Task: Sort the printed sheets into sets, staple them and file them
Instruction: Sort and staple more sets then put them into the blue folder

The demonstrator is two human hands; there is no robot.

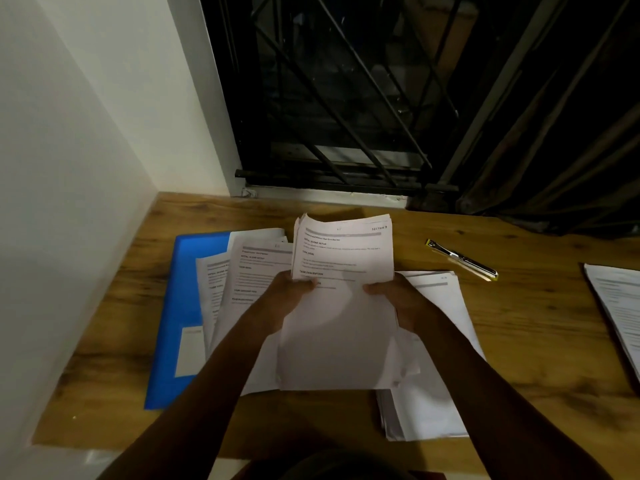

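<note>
Nearest the person, the left hand (294, 301) and right hand (401, 304) held a bundle of printed sheets (343, 327) by its two side edges, lifted above the desk (526, 344). Each thumb lay on the front page, pinching the bundle; the other fingers were hidden behind it. The top corners looked ragged, so the step probably called for tapping the bundle square before stapling.

Under the bundle, at 4 o'clock, lay a loose stack (433, 382). At 9 o'clock, fanned sheets (242, 289) overlapped a blue folder (180, 306) and would likely need moving before filing. The stapler (464, 262) lay at 2 o'clock, well apart, and another pile (620, 306) lay at 3 o'clock. At 12 o'clock was a barred window (346, 98).
</note>
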